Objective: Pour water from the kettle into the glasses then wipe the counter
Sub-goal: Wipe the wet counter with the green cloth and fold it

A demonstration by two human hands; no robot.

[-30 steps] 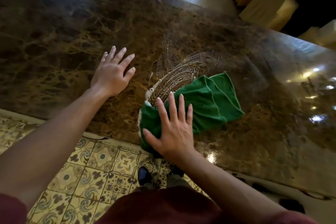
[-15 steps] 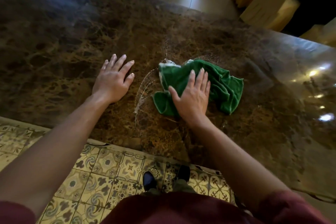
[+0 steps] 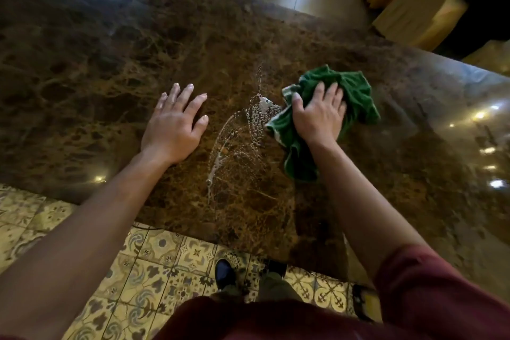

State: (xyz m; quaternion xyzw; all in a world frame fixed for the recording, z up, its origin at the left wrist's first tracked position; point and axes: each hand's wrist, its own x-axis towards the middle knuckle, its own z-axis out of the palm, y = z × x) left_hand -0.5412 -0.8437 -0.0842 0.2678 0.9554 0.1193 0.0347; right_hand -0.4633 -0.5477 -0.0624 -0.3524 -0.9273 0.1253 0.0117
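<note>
A crumpled green cloth lies on the brown marble counter, right of centre. My right hand presses down on the cloth with its fingers laid over it. My left hand rests flat on the bare counter, fingers spread, a little left of the cloth. Between the two hands a streak of water droplets runs from the cloth toward the counter's near edge. No kettle or glasses are in view.
The counter's near edge runs above a patterned tile floor, where my shoes stand. Beyond the far edge are a shiny floor and yellow-covered furniture at the top right. Lamp reflections glint at the right.
My right hand has pushed the green cloth away from the near edge and to the right across the counter, leaving a trail of droplets. The left hand has stayed flat in place.
</note>
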